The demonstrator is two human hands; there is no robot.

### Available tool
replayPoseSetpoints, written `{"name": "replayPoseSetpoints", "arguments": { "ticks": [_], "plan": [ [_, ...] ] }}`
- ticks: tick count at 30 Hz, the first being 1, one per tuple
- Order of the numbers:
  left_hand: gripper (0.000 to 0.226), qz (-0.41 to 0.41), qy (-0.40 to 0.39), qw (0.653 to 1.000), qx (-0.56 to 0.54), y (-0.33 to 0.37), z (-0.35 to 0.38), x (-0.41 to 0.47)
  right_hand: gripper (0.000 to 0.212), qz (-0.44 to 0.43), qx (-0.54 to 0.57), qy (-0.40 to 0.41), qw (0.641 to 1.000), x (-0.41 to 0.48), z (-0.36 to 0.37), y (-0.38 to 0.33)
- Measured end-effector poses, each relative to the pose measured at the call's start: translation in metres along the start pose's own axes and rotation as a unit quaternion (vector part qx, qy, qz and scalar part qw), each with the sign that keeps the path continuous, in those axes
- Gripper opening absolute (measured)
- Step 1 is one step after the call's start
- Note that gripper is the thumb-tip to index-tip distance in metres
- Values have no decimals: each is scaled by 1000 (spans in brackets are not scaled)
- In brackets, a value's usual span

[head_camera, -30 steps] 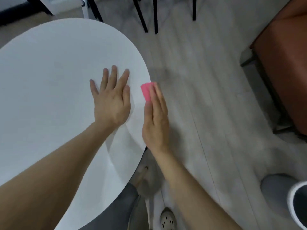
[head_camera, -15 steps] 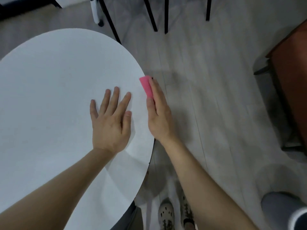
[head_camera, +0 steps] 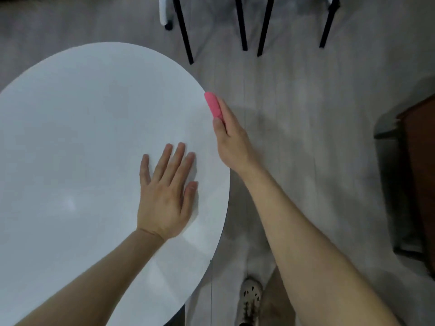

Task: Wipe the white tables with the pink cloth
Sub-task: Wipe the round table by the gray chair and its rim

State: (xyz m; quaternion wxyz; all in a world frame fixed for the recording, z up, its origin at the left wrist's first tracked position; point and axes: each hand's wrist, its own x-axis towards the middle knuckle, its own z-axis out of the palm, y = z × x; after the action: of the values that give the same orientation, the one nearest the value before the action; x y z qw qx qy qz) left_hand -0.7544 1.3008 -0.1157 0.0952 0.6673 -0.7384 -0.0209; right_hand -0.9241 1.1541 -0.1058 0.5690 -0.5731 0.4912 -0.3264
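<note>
- Pink cloth [head_camera: 213, 105] sits at the 2 o'clock rim of the white table [head_camera: 82, 137], folded into a narrow upright strip that touches the table's edge.
- Right hand [head_camera: 231, 142] grasps the cloth: the thumb lies on its near end, and the fingers run straight along its far side, mostly hidden behind it.
- Left hand [head_camera: 164, 191] is released and holds nothing. It rests palm-down on the tabletop at about 4 o'clock from the table's centre, just inside the rim.
- Its fingers are straight, slightly spread and aimed toward 1 o'clock, with the thumb lying out to the right.
- Right forearm comes in from 5 o'clock of the view, off the table and over the floor. The hand is turned edge-on, with the thumb side toward the table.
- Left forearm enters from 7 o'clock and crosses above the tabletop to the hand.
- Tabletop is round, plain white and faintly glossy, and its thin edge looks dark along the near right side.
- Floor [head_camera: 306, 102] is pale grey planking.
- Black chair legs [head_camera: 186, 31] stand at 12 to 1 o'clock.
- Brown piece of furniture [head_camera: 421, 172] sits at 3 o'clock, cut off by the frame.
- Light perforated shoe [head_camera: 250, 295] shows at 6 o'clock, between the table's rim and the right forearm.
</note>
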Motion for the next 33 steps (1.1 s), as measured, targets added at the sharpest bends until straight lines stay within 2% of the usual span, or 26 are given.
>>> {"name": "replayPoseSetpoints", "arguments": {
  "ticks": [3,6,8,12,14,16,18,20,22,24,29,31,33],
  "plan": [
    [60,9,9,1000,0,1,0,-1,57,8,102,-15,995,-63,6,23],
    [61,11,4,1000,7,1,1,-1,57,11,137,-41,990,-107,7,37],
    [62,10,4,1000,2,2,1,-2,56,23,101,-50,993,-68,1,31],
    [62,17,-21,999,25,3,-5,-2,54,10,21,-85,996,63,-4,2],
    [58,27,-24,999,40,-3,-11,3,55,7,35,-103,994,72,-2,-3],
    [42,33,0,999,32,-12,-17,31,56,4,69,-103,992,35,-2,6],
    [31,-9,50,998,37,-24,-17,80,59,0,80,-90,993,-18,-7,17],
    [32,-128,104,985,54,-40,-10,135,61,3,76,-97,992,-56,-11,24],
    [44,-285,92,952,63,-55,-5,176,61,8,78,-124,989,-44,-14,25],
    [53,-376,75,922,52,-66,2,192,60,9,67,-152,986,9,-14,18],
    [52,-381,109,916,57,-67,9,192,53,-43,14,-236,971,190,24,-17],
    [53,-388,104,914,63,-66,10,192,53,-58,2,-251,966,206,33,-23],
    [54,-396,93,911,65,-66,8,192,55,-50,3,-241,969,177,23,-19]
  ]
}}
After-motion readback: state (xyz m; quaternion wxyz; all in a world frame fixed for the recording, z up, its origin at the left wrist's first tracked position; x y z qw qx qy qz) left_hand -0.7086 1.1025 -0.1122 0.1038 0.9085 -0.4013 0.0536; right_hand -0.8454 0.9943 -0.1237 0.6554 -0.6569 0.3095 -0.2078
